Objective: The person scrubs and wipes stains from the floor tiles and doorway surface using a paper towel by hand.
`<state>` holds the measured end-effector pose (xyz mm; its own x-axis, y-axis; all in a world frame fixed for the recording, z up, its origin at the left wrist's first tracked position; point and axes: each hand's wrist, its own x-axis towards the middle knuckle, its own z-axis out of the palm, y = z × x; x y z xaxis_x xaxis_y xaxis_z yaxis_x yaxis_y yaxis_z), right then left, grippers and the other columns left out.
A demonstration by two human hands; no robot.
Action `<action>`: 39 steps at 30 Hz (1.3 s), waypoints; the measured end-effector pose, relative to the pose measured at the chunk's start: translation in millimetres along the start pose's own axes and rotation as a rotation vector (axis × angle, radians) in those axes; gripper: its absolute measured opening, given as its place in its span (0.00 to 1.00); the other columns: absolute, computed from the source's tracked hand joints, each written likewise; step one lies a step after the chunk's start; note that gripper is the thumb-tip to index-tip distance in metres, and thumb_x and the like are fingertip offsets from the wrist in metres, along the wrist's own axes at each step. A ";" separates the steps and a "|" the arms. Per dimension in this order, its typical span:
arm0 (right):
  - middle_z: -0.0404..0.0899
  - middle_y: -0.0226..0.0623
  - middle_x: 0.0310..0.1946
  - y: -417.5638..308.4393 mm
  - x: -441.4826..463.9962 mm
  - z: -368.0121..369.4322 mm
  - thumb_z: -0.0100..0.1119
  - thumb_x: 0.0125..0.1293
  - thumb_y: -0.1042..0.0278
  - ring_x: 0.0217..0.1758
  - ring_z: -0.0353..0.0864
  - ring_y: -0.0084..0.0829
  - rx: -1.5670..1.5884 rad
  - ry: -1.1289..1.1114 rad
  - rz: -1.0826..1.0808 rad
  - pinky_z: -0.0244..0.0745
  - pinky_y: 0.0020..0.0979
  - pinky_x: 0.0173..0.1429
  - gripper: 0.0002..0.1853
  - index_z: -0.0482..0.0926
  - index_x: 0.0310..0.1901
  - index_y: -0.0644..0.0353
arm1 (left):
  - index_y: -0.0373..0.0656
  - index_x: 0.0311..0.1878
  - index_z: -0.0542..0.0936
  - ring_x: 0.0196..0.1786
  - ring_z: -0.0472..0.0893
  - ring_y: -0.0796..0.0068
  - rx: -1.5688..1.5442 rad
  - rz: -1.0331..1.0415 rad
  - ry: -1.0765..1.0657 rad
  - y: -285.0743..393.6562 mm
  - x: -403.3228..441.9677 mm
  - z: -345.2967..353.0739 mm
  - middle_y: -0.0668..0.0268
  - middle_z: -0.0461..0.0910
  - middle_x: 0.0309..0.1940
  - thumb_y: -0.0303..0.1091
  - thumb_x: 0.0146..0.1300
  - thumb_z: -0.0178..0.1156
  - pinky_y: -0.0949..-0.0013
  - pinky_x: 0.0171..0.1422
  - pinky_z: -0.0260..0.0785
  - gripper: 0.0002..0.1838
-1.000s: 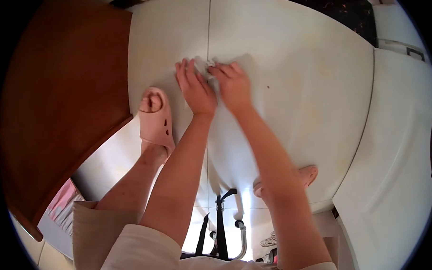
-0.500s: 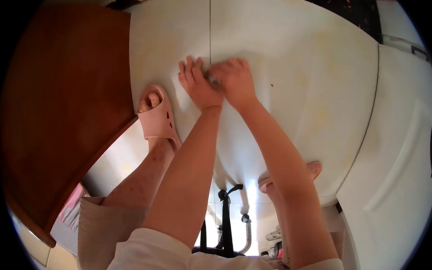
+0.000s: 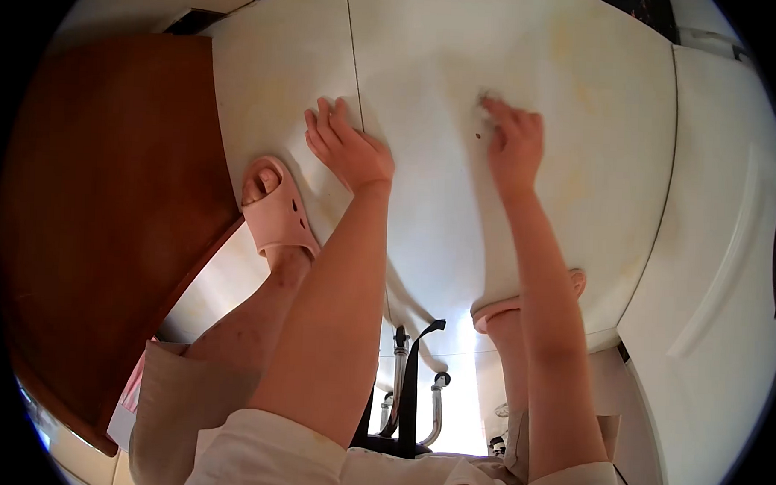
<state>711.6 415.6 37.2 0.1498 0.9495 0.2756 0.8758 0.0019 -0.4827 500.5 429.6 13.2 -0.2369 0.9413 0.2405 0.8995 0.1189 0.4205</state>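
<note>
Right hand (image 3: 518, 149), moved away from left hand (image 3: 353, 153), fingers pinching blurred pale wad (image 3: 486, 109) at their tips, left fingers spread over pale tiled floor (image 3: 423, 218), brown wooden panel (image 3: 116, 199) to their left

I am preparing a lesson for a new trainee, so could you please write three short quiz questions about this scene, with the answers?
1. Multiple choice: What does the right hand appear to pinch?
a) a spoon
b) a small pale scrap
c) a key

2. True or false: The slipper on the left foot is pink.

3. Short answer: Which hand is nearer to the dark speck on the floor?

Key:
1. b (the scrap is blurred)
2. True
3. The right hand; the left hand is farther away.
</note>
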 end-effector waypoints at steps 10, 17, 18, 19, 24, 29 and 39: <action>0.79 0.32 0.40 -13.8 -80.6 -42.3 0.59 0.56 0.86 0.43 0.75 0.33 0.038 0.017 0.504 0.75 0.33 0.45 0.23 0.86 0.51 0.53 | 0.44 0.67 0.66 0.76 0.56 0.50 0.048 -0.051 -0.031 4.3 0.8 -1.9 0.58 0.61 0.71 0.14 0.62 0.47 0.47 0.78 0.51 0.29; 0.74 0.33 0.35 -56.9 -33.9 31.0 0.60 0.54 0.85 0.40 0.71 0.38 0.011 0.167 0.399 0.74 0.36 0.46 0.21 0.86 0.49 0.54 | 0.45 0.68 0.66 0.78 0.55 0.55 0.088 -0.090 -0.051 7.2 0.1 -2.1 0.62 0.61 0.73 0.15 0.64 0.48 0.51 0.80 0.50 0.29; 0.73 0.34 0.34 -57.8 -22.9 33.2 0.60 0.54 0.85 0.40 0.70 0.39 0.071 0.142 0.319 0.73 0.37 0.46 0.21 0.87 0.49 0.54 | 0.45 0.68 0.66 0.78 0.55 0.54 0.087 -0.109 -0.063 7.1 0.9 -1.8 0.61 0.61 0.73 0.16 0.64 0.48 0.50 0.80 0.50 0.29; 0.75 0.34 0.38 -52.1 -21.8 26.2 0.59 0.54 0.85 0.42 0.72 0.39 0.100 0.056 0.302 0.74 0.36 0.47 0.21 0.87 0.49 0.53 | 0.45 0.68 0.66 0.78 0.54 0.54 0.085 -0.126 -0.079 8.0 1.3 -1.7 0.61 0.60 0.73 0.16 0.64 0.48 0.50 0.80 0.50 0.28; 0.75 0.39 0.47 -42.0 -87.0 -37.3 0.60 0.55 0.84 0.47 0.74 0.40 0.125 0.069 0.610 0.75 0.35 0.51 0.22 0.86 0.51 0.52 | 0.43 0.68 0.65 0.77 0.53 0.50 0.058 -0.111 -0.088 9.5 1.7 -3.8 0.57 0.59 0.73 0.18 0.63 0.48 0.45 0.80 0.46 0.28; 0.74 0.42 0.50 -78.3 -118.0 8.9 0.62 0.58 0.80 0.52 0.75 0.39 0.081 0.142 0.641 0.74 0.36 0.53 0.22 0.83 0.56 0.54 | 0.43 0.68 0.64 0.78 0.52 0.48 0.077 -0.071 -0.086 8.1 2.0 -1.8 0.56 0.58 0.73 0.20 0.64 0.48 0.42 0.80 0.45 0.27; 0.76 0.39 0.51 -61.3 -61.1 -11.5 0.57 0.55 0.89 0.54 0.74 0.39 0.165 0.148 0.557 0.76 0.37 0.52 0.22 0.86 0.48 0.55 | 0.42 0.68 0.66 0.76 0.56 0.49 0.093 -0.072 -0.048 11.5 3.1 -1.3 0.55 0.61 0.71 0.25 0.69 0.45 0.44 0.77 0.49 0.23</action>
<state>654.0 353.9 59.5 0.6388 0.7677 0.0509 0.5658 -0.4239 -0.7072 509.6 433.4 19.9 -0.2859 0.9432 0.1694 0.9116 0.2132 0.3516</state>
